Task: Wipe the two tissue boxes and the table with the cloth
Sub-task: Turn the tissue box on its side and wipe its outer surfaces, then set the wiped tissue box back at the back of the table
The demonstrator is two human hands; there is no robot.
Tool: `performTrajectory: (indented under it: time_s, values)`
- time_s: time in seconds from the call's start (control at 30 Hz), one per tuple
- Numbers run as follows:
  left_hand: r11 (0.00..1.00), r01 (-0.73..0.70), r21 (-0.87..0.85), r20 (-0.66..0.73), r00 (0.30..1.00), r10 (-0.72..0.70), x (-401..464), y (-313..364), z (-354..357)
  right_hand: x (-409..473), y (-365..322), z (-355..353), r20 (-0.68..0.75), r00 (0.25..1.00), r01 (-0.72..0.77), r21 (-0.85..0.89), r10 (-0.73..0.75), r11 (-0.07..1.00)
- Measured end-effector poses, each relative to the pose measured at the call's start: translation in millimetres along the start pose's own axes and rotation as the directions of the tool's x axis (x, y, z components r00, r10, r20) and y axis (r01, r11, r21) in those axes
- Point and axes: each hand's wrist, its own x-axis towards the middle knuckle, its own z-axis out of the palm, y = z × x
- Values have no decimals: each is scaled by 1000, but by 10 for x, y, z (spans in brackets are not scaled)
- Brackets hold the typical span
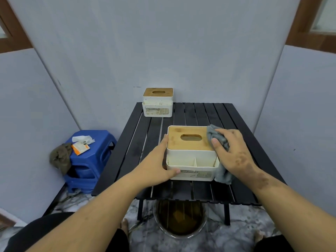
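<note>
A white tissue box with a bamboo lid [189, 142] stands near the front of the black slatted table [203, 113]. My left hand [156, 164] grips its left side, thumb on the front wall. My right hand [234, 151] presses a grey cloth [222, 171] against the box's right edge, and the cloth hangs down the right side. A second, dirtier white tissue box with a bamboo lid [157, 102] sits at the table's far left corner against the wall.
A stack of blue plastic stools [94, 160] stands left of the table, with a tissue packet [81, 146] on top and a brown rag [61, 158] draped over its side. A metal basin of brownish water [181, 218] sits on the floor under the table's front edge. Grey walls close in all round.
</note>
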Motion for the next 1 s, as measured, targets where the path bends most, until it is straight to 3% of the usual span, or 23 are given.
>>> performTrajectory:
  time_s: [0.23, 0.37, 0.43, 0.67, 1.0]
  values:
    - [999, -37, -34, -100, 994, 34, -34, -31, 40, -292, 78, 6, 250, 968, 29, -55, -15, 998]
    - [997, -40, -65, -138, 990, 31, -61, -27, 85, -363, 162, 27, 241, 969, -96, 202, 45, 975]
    - [997, -49, -59, -146, 988, 40, -63, -17, 94, -384, 158, 37, 228, 973, -102, 250, 44, 963]
    - [996, -65, -60, -172, 984, 54, 65, 5, 63, -293, 77, 51, 228, 970, -157, 329, 83, 931]
    - [991, -100, -94, -203, 976, 80, 1104, 122, 13, 744, 353, -105, 207, 975, -128, 225, 81, 966]
